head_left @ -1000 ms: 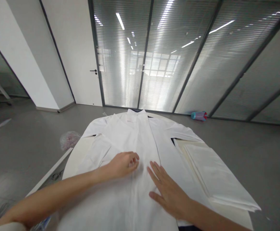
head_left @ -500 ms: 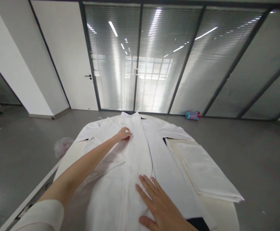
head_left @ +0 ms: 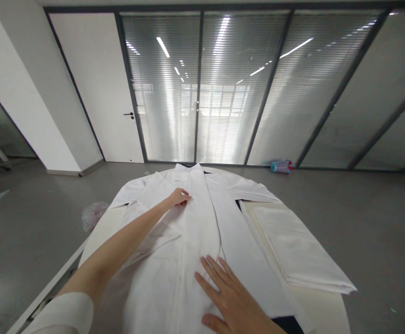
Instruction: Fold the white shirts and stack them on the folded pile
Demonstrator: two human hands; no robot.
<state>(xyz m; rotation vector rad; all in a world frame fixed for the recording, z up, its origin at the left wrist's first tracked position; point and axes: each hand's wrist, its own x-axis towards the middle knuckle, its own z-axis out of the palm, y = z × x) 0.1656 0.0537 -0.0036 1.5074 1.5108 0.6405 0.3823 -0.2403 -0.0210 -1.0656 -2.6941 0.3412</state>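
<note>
A long white coat (head_left: pixel 202 218) lies face up, its collar at the far end and its sleeves spread to both sides. My left hand (head_left: pixel 180 197) reaches over its upper front, fingers curled and pinched at the front edge. The fingertips are small in view, so the exact fold between them is hard to see. Closer in, my right hand (head_left: pixel 228 294) rests flat on the lower front with fingers spread. Under the coat, dark cloth (head_left: pixel 287 324) shows near the right hand.
A folded white cloth (head_left: pixel 299 248) lies on the cream table (head_left: pixel 322 308) at the right. On the floor are a clear plastic bag (head_left: pixel 94 215) at the left and a blue and red striped bundle (head_left: pixel 281 166) by the glass wall (head_left: pixel 223 116).
The left hand's fingers have drawn together at the coat's front edge. My right hand stays nearly in place. The view has tilted up slightly.
</note>
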